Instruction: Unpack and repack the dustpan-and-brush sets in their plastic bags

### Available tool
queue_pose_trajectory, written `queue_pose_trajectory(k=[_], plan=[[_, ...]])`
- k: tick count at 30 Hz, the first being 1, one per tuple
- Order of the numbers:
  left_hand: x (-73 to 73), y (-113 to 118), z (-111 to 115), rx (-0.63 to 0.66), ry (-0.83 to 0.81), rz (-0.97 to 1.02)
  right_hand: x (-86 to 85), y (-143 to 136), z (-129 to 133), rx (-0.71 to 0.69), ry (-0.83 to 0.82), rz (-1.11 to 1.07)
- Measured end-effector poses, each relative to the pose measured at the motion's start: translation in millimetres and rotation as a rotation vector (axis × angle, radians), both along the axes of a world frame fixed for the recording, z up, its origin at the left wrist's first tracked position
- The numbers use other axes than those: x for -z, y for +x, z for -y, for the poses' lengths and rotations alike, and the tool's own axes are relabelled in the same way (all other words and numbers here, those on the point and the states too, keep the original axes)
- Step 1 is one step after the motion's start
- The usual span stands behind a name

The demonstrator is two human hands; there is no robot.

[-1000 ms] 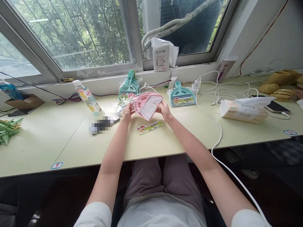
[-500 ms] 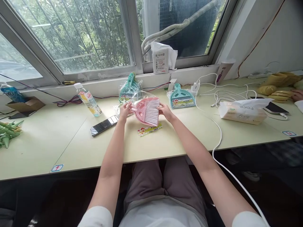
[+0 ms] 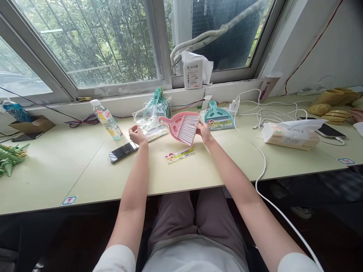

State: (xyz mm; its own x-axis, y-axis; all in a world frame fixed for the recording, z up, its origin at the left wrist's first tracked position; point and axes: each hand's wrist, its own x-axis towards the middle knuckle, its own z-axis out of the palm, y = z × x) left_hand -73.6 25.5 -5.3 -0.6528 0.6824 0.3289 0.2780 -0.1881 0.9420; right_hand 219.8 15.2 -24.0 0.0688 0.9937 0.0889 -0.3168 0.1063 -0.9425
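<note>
A pink dustpan and brush set point(image 3: 184, 127) is raised over the table, its handle pointing left and its white bristles facing right. My right hand point(image 3: 203, 132) grips its right edge. Off to the left, my left hand point(image 3: 138, 136) is closed on a clear plastic bag point(image 3: 147, 122), which hangs loose from the fingers behind the pink handle. Below the pink set lies a printed paper label point(image 3: 180, 155). Several green dustpan sets point(image 3: 157, 104) in wrapping stand behind the bag. Another wrapped green set point(image 3: 217, 116) lies behind my right hand.
Left of me are a black phone point(image 3: 123, 152), a drink bottle point(image 3: 107, 119) and a cardboard box point(image 3: 39, 124). To the right, a tissue pack point(image 3: 292, 135) sits by a white cable point(image 3: 264, 162) that crosses the table edge. Another person's hand point(image 3: 357, 114) shows at far right.
My left hand has let go of the pink handle and moved left, drawing the clear bag off it. The pink set has shifted right in my right hand.
</note>
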Motion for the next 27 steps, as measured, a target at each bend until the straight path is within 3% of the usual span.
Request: queue_pose_trajectory(k=[3,7,8,10,13,15,18,20,23,25,27], plan=[[-12.3,5,19,-0.148,-0.076,-0.124,6.7,0,-6,0.072,-0.022,-0.072],[-25.7,46,41,-0.133,-0.012,-0.27,14.4,-1,-12,0.104,-0.026,-0.151],[-26.4,60,45,-0.069,0.036,-0.27,15.6,-1,-12,0.1,-0.02,-0.166],[-22.7,87,47,0.194,0.072,-0.172,16.7,0,-13,0.072,0.008,-0.188],[-5.3,112,40,0.651,-0.067,0.094,16.6,0,-12,-0.011,0.035,-0.13],[9.5,117,33,0.765,-0.126,0.185,16.8,-2,-12,-0.038,0.004,-0.017],[25.2,113,24,0.715,-0.135,0.201,18.6,-10,-12,0.053,-0.054,0.165],[28.5,110,22,0.666,-0.084,0.186,20.0,-15,-11,0.241,-0.022,0.291],[27.5,110,22,0.658,0.001,0.141,20.4,-17,-6,0.531,0.16,0.568],[27.5,112,23,0.684,0.017,0.088,19.3,-18,0,0.566,0.3,0.788],[29.7,115,23,0.718,0.022,0.014,17.3,-21,6,0.516,0.386,1.0]])
